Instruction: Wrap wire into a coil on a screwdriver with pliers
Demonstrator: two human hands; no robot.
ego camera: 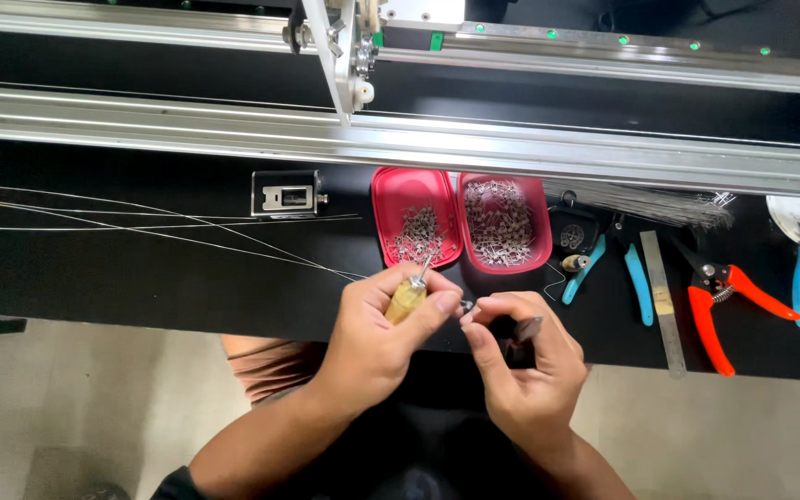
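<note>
Pinching a tiny metal piece (467, 304) between thumb and forefinger, the right hand (528, 366) is held just over the near edge of the black bench (141, 268), its other fingers curled in on what looks like a dark tool, though that cannot be told for sure. The left hand (383, 338) is wrapped around a wooden-handled tool (406, 298), fingers pressed together on the handle, with the metal tip pointing up and away. The two hands are nearly touching, so the small piece is best kept steady and close while the tool is brought to it with small, controlled turns; a loose pinch would likely let it drop to the floor. Thin wires (141, 222) run leftward from the hands. Just beyond lies an open red case (460, 222) full of small metal parts, with blue pliers (636, 278) and orange cutters (719, 301) to the right, and an aluminium rail (511, 148) farthest off.
</note>
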